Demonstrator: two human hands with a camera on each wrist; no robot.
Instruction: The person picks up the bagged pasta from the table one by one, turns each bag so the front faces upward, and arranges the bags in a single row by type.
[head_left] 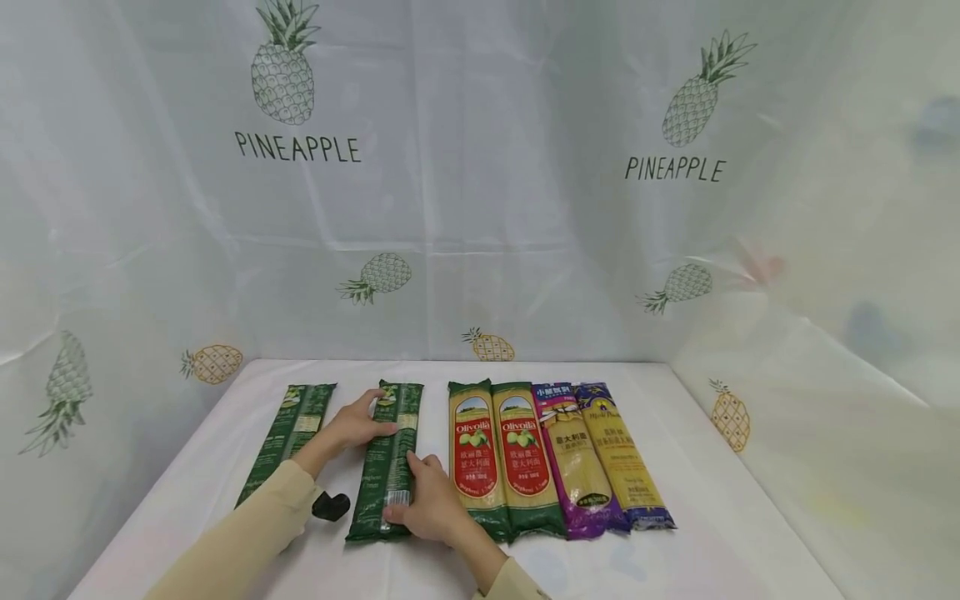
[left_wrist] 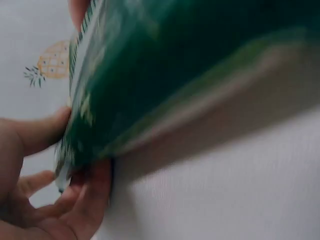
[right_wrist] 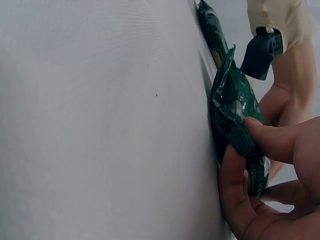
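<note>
Both hands are on one green spaghetti packet [head_left: 392, 467], its back with the barcode facing up. Near its far end my left hand [head_left: 354, 425] holds it, thumb on top and fingers at the edge. My right hand [head_left: 435, 504] pinches the right side close to the near end. In the left wrist view, the fingers [left_wrist: 92, 197] reach under the packet, which is raised off the table there. The right wrist view has the right thumb [right_wrist: 275, 137] on top of the crimped near end with fingers curled beneath.
Left of the hands lies another green packet [head_left: 288, 433], partly behind the left sleeve. To the right are two Olivoila spaghetti packets [head_left: 474, 458], a purple pasta packet [head_left: 577, 458] and a yellow-and-blue one [head_left: 622, 458]. A pineapple-print curtain [head_left: 487, 208] hangs behind the white table [head_left: 675, 567].
</note>
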